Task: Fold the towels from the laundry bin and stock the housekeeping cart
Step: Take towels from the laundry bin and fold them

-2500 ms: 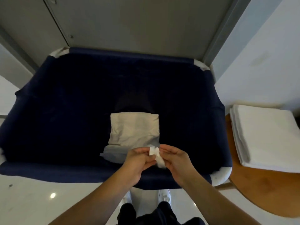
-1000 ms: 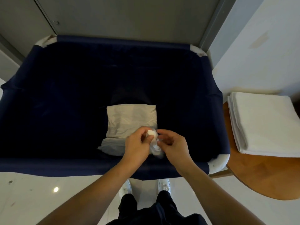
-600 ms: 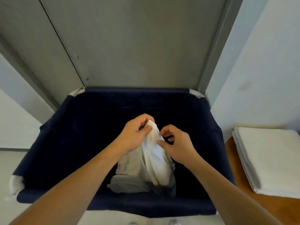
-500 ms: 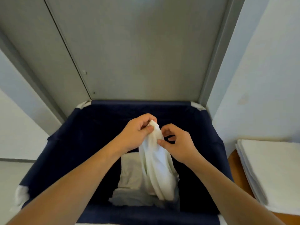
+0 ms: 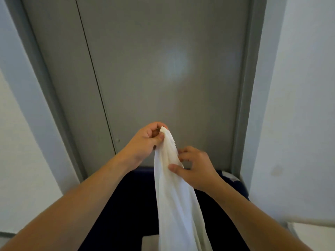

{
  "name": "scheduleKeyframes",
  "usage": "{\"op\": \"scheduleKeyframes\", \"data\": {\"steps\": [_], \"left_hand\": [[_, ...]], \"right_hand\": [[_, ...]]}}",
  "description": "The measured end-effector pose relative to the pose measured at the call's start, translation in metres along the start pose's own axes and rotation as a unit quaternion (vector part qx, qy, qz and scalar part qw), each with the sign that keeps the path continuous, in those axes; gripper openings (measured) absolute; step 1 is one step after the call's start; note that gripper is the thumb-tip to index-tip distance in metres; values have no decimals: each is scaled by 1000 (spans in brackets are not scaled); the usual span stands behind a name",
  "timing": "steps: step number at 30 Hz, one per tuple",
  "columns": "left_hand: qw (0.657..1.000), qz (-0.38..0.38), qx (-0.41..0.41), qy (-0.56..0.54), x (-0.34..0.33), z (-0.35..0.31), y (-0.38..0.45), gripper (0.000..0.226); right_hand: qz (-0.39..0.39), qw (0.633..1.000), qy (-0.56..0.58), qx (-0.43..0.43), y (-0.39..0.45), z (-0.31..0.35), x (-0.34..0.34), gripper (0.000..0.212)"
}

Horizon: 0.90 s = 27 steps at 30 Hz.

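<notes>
A white towel (image 5: pixel 176 201) hangs in a long bunched strip above the dark blue laundry bin (image 5: pixel 130 205). My left hand (image 5: pixel 146 142) grips its top corner, raised in front of the grey door. Slightly lower and to the right, my right hand (image 5: pixel 194 169) pinches the towel's edge between thumb and fingers. A pale folded cloth (image 5: pixel 148 244) lies at the bottom of the bin, mostly hidden behind the towel. The bin's near rim is out of frame.
A grey metal door (image 5: pixel 163 69) with its frame stands right behind the bin. White walls flank it on both sides. The corner of a stack of folded white towels (image 5: pixel 311 234) shows at the lower right.
Both hands have lifted the towel well up out of the bin, and the view has tilted upward to the door. The right hand has slid lower down the towel's edge.
</notes>
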<state>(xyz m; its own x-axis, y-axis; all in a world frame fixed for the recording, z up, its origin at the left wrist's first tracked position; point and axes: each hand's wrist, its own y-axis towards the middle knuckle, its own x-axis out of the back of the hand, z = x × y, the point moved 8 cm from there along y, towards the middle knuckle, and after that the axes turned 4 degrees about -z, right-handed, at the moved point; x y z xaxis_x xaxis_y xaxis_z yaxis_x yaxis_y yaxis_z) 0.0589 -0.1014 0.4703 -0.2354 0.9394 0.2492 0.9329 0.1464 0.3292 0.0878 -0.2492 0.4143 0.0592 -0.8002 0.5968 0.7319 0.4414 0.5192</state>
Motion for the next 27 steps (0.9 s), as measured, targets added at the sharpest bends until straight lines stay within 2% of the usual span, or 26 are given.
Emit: {"op": "scheduleKeyframes", "data": {"steps": [5, 8, 12, 19, 25, 27], "left_hand": [[998, -47, -13, 46, 11, -22, 15, 23], [994, -84, -7, 65, 18, -26, 19, 21], [988, -127, -5, 89, 26, -29, 20, 20], [976, -188, 3, 107, 52, -19, 15, 21], [966, -233, 21, 110, 82, -2, 9, 20], [965, -237, 26, 113, 87, 3, 8, 20]], "right_hand": [[17, 1000, 15, 4, 9, 21, 9, 34], [71, 997, -30, -23, 8, 18, -3, 42], [106, 989, -70, -79, -8, 0, -30, 48], [194, 955, -92, -205, -60, -48, -87, 29], [235, 930, -143, -243, -72, -87, -88, 15], [228, 930, -150, -246, -70, -96, -84, 18]]}}
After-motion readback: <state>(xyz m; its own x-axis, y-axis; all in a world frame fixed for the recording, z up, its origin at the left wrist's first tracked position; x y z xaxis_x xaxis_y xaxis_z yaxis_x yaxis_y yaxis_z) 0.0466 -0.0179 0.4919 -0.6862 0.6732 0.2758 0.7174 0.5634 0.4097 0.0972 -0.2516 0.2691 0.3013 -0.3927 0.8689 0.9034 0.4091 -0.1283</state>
